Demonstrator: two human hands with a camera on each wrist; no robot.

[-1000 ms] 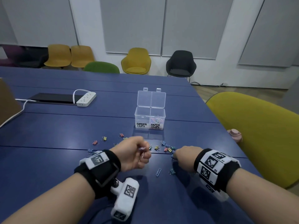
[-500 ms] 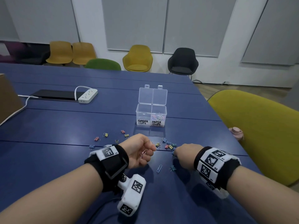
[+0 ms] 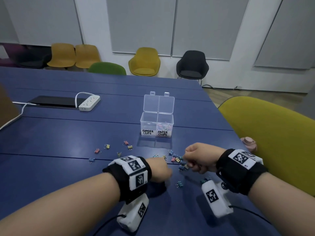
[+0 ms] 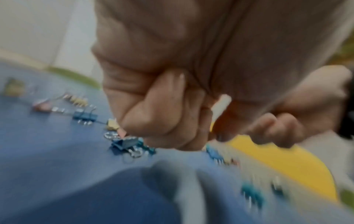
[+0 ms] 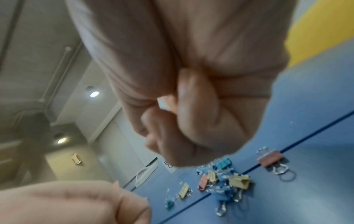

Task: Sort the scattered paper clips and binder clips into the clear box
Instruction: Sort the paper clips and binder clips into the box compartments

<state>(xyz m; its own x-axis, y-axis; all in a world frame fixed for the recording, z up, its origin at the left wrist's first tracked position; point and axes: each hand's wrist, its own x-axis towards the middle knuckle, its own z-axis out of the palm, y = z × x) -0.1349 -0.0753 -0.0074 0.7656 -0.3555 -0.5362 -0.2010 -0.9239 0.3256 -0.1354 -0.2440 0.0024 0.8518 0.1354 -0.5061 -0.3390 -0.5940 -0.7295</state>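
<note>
The clear box (image 3: 148, 123) stands open mid-table, with coloured paper clips (image 3: 164, 127) in its right compartment, labelled PAPER CLIPS. Small binder clips (image 3: 179, 160) lie heaped in front of it, and more are scattered to the left (image 3: 107, 146). My left hand (image 3: 159, 171) is a knuckles-up fist low over the table, just left of a teal binder clip (image 3: 179, 183). The blurred left wrist view shows its fingers (image 4: 168, 115) curled, hiding what they hold. My right hand (image 3: 196, 157) is a tight fist (image 5: 182, 121) at the heap's (image 5: 226, 180) right edge. Nothing shows inside it.
A white power strip (image 3: 89, 103) and a dark flat panel (image 3: 52, 101) sit far left. A yellow chair (image 3: 272, 142) stands close at the table's right edge, with a pink object (image 3: 248, 143) beside it. A pink binder clip (image 5: 270, 157) lies apart from the heap.
My left hand, which pinched a pink paper clip, moved right and turned knuckles-up over where a blue paper clip lay; that clip no longer shows. My right hand lifted slightly.
</note>
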